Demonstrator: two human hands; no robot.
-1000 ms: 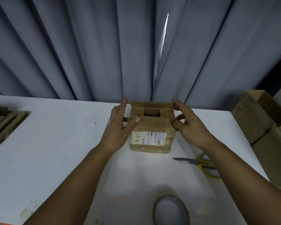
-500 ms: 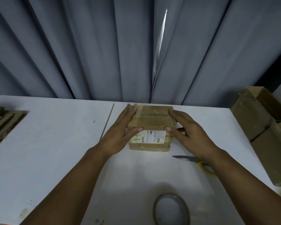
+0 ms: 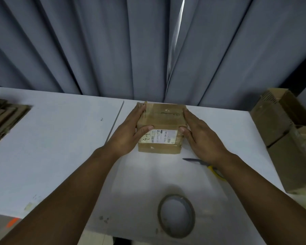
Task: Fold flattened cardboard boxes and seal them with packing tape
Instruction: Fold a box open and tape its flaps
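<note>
A small brown cardboard box (image 3: pixel 163 119) stands near the far edge of the white table (image 3: pixel 60 147). Its top flaps are folded down flat, and a white label faces me on its front. My left hand (image 3: pixel 129 131) lies flat against the box's left side with the thumb pressing on the front top edge. My right hand (image 3: pixel 201 137) mirrors it on the right side. A roll of packing tape (image 3: pixel 160 218) lies flat near the table's front edge, touched by neither hand.
Yellow-handled scissors (image 3: pixel 198 161) lie just under my right wrist. Flattened cardboard (image 3: pixel 4 119) is stacked at the far left. Folded boxes (image 3: pixel 281 124) are piled along the right edge. A grey curtain (image 3: pixel 95 50) hangs behind the table.
The box's top flaps, open a second ago, are now folded down flat. Both hands slid from the flaps to the box's sides, thumbs on the front top edge.
</note>
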